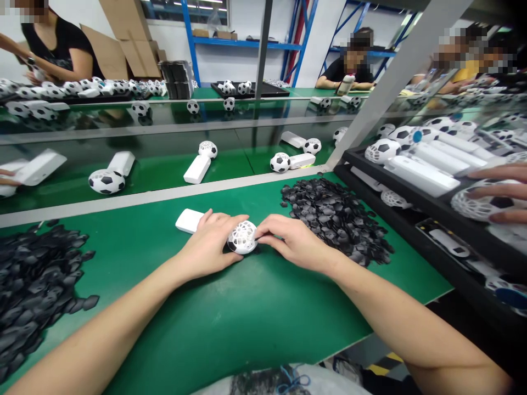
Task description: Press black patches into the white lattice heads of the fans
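Observation:
My left hand (212, 241) is wrapped round a white device with a soccer-ball head (244, 235) and a flat white handle (190, 220) that sticks out to the left. Openwork and a few black patches show on the ball. At the ball's right side, my right hand (288, 236) pinches thumb and forefinger together on a small dark piece, mostly hidden by the fingertips. It looks like one of the black patches in the pile (333, 216) just beyond that hand. A second pile of black patches (37, 291) lies to the left.
Past a pale rail (156, 196), more soccer-ball devices (197, 167) lie on a green conveyor. Stacked black trays (411, 219) of devices stand at the right, where another person's hand (504, 192) reaches in. Several people sit across the line. A slanted grey post (395, 82) rises at right.

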The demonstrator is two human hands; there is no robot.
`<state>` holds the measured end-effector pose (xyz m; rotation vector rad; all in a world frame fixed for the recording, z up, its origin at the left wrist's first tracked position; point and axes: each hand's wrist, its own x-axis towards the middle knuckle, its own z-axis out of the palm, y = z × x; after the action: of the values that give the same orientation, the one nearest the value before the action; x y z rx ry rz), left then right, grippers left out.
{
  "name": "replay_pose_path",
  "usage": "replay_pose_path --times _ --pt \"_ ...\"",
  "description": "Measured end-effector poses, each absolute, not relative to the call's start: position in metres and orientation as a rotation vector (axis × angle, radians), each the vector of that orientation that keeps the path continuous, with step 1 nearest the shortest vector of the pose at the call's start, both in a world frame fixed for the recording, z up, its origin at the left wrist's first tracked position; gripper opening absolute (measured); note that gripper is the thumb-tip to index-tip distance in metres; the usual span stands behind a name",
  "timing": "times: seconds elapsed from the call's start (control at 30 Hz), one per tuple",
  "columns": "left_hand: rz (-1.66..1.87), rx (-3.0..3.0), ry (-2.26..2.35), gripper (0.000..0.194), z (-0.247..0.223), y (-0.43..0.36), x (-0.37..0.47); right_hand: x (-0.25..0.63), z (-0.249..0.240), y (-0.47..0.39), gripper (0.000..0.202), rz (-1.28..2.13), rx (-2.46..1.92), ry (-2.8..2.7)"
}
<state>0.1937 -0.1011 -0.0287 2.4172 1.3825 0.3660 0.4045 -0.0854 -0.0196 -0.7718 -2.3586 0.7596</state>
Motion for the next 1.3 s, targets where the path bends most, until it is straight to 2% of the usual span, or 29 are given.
replay_pose_path --times 0.2,0.5,0.7,0.77,0.83,0.93,1.0,1.1,1.17,1.3 --pt "0.437 2.37 1.439 0.075 -0.031 -0.102 0.2 0.399 -0.027 -0.088 0.004 1.012 -0.711 -2.188" --pt "0.527 2.321 1.54 0.056 -0.031 -0.106 0.21 0.389 -0.045 -0.083 0.017 1.262 -0.971 -1.923" --pt "0.51 2.305 1.44 0.056 -0.026 -0.101 0.202 0.397 -0.042 -0.073 0.023 1.339 -1.069 -2.001" --pt "0.412 2.289 1.374 0.059 -0.022 -0.098 0.194 0.4 -0.04 -0.072 0.019 1.259 -1.132 -2.125" --pt "0.307 2.253 1.397 0.066 -0.02 -0.096 0.187 0.401 -0.04 -0.074 0.015 1.031 -1.175 -2.295" --pt "0.327 2.208 1.561 0.07 -0.022 -0.097 0.187 0.397 -0.041 -0.08 0.013 0.794 -1.182 -2.467" --pt "0.409 2.203 1.59 0.06 -0.024 -0.1 0.191 0.394 -0.041 -0.083 0.009 0.814 -1.172 -2.496" --pt "0.416 2.251 1.379 0.045 -0.024 -0.102 0.192 0.395 -0.037 -0.083 0.008 1.009 -1.097 -2.429" --pt "0.38 2.27 1.218 0.047 -0.021 -0.102 0.191 0.398 -0.032 -0.082 0.011 1.087 -1.043 -2.353" --pt "0.451 2.22 1.218 0.051 -0.022 -0.102 0.192 0.403 -0.024 -0.08 0.013 0.965 -0.913 -2.35"
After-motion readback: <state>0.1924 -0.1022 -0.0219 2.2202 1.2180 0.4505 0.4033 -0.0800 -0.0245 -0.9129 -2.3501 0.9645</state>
